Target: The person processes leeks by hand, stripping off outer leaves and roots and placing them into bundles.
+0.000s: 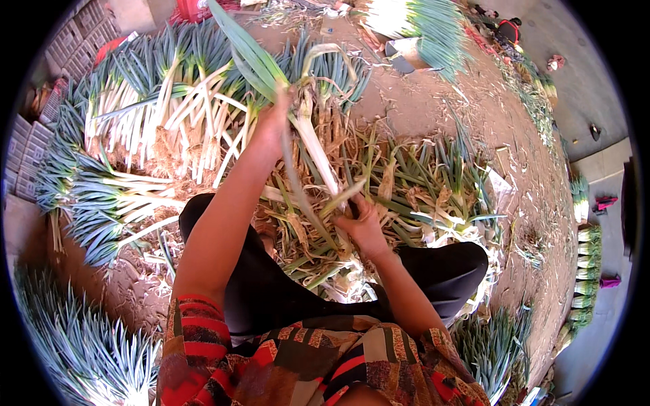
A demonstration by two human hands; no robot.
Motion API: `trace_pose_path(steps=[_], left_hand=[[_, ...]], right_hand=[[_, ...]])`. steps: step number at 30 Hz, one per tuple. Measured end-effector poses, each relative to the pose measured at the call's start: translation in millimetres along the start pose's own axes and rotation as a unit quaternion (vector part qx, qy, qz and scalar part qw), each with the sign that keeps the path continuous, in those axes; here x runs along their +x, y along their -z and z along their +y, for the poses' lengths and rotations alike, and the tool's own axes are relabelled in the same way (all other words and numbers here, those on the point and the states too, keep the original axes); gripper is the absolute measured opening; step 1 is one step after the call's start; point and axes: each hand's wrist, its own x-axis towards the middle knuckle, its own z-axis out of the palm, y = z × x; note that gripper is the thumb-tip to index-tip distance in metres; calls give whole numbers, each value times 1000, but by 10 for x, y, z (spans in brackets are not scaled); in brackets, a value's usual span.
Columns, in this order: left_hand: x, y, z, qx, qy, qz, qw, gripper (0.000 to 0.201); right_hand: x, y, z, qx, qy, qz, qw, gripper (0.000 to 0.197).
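Observation:
A long green onion [315, 147] slants between my two hands, its green leaves pointing up and away and its white stem running down toward my right. My left hand [274, 122] is closed around it just below the leaves. My right hand [363, 229] grips the lower end of the white stem, and its fingertips are partly hidden. Withered outer leaves [330, 51] curl off the onion near my left hand, and a limp strip hangs down beside the stem. Under and around my right hand lies a heap of stripped leaves and peelings [399, 179].
Rows of green onions [125, 128] lie at the left, roots toward me. More bunches stand at the lower left [81, 345] and lower right [494, 345]. A large onion bundle [433, 30] lies at the far side. Crates [78, 44] are stacked at the upper left.

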Motion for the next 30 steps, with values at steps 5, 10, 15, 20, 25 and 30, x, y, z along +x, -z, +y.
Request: trace_pose_path(steps=[5, 10, 15, 20, 25, 30], left_hand=[[-28, 50, -107, -120, -137, -143, 973, 42], [-334, -109, -195, -67, -177, -143, 971, 28], [-407, -68, -153, -24, -191, -158, 968, 31], [-425, 19, -41, -95, -187, -131, 969, 29], [-330, 251, 202, -162, -217, -70, 960, 35], [-220, 303, 148, -200, -193, -105, 955, 35]], right_hand=[[367, -41, -540, 82, -76, 28, 993, 74], [954, -274, -616, 179, -16, 70, 981, 83], [991, -316, -637, 354, -45, 98, 929, 48], [986, -216, -521, 446, -146, 213, 857, 14], [798, 662, 145, 357, -178, 338, 852, 28], [704, 1493, 163, 316, -161, 393, 848, 16]])
